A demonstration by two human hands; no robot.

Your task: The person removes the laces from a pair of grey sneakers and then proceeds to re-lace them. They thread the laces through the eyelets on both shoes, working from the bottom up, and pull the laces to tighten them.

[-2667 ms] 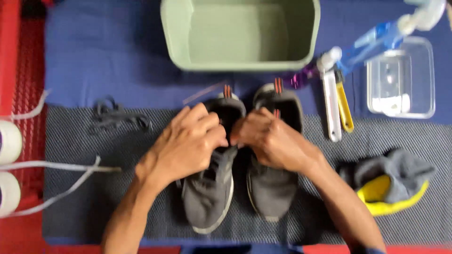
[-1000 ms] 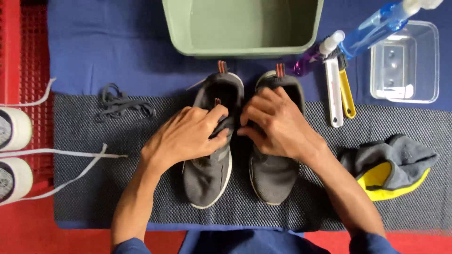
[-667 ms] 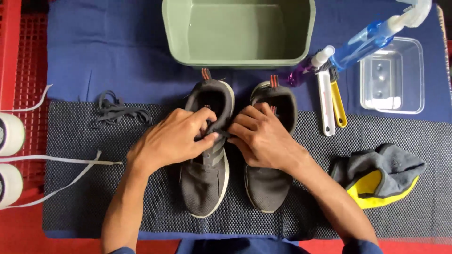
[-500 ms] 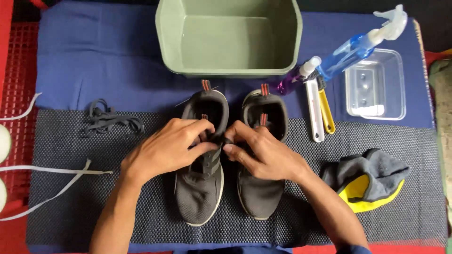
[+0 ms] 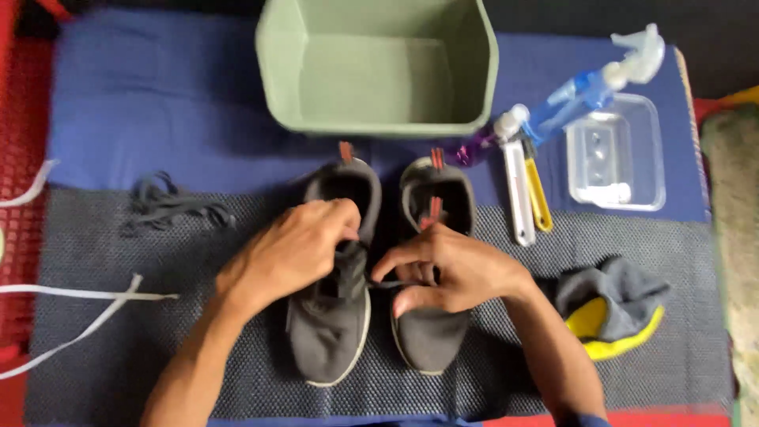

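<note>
Two grey shoes (image 5: 332, 316) – red heel tabs – side by side; left hand (image 5: 296, 249) and right hand (image 5: 447, 273) grip pinching its lace.

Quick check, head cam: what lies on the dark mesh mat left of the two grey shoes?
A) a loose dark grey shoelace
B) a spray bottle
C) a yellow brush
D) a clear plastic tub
A: the loose dark grey shoelace lies bunched on the dark mesh mat, left of the two grey shoes; the brush, tub and bottle are all on the right side.
</note>
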